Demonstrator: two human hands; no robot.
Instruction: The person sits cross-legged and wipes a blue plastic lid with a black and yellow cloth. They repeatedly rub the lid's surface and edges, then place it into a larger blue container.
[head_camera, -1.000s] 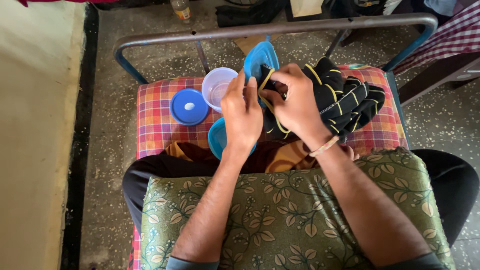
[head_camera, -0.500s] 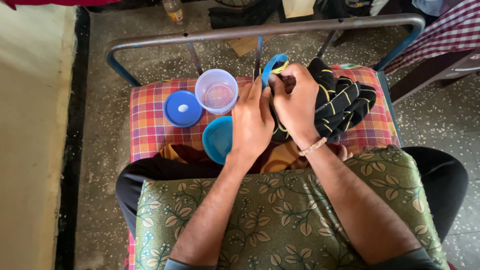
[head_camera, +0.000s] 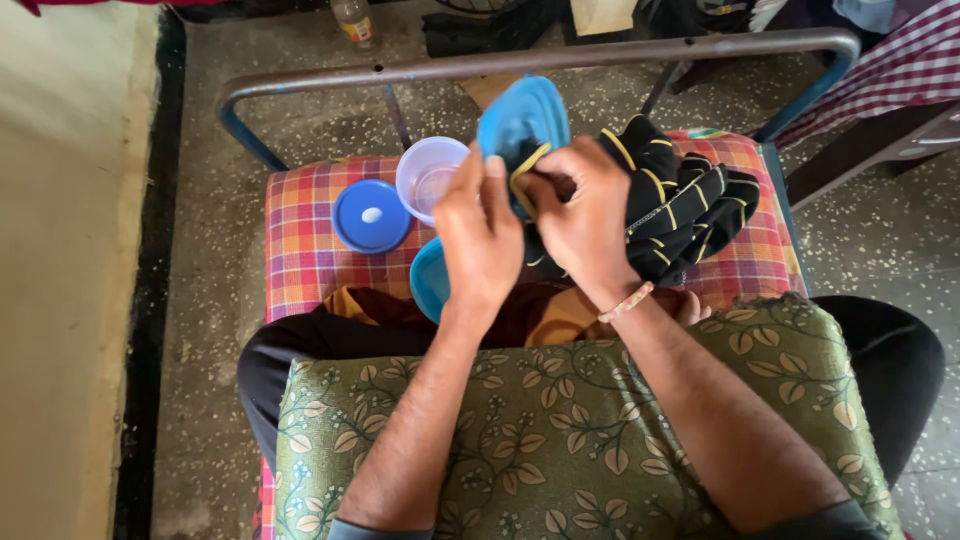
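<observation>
Just above centre frame, right hand (head_camera: 585, 215) fingers (head_camera: 560, 170) pinched on the black, yellow-striped cloth (head_camera: 680, 200), pressing it against a blue plastic lid (head_camera: 520, 115) held up there. Left hand (head_camera: 480, 235) fingers (head_camera: 472, 180) pressed together, steadying the lid's near edge. Wiping step, seemingly; turning the lid to reach its rim called for next. Left of centre: clear round tub (head_camera: 430, 175), glossy blue round lid (head_camera: 370, 215), second blue piece (head_camera: 428, 280), all on checked bedding (head_camera: 310, 250).
</observation>
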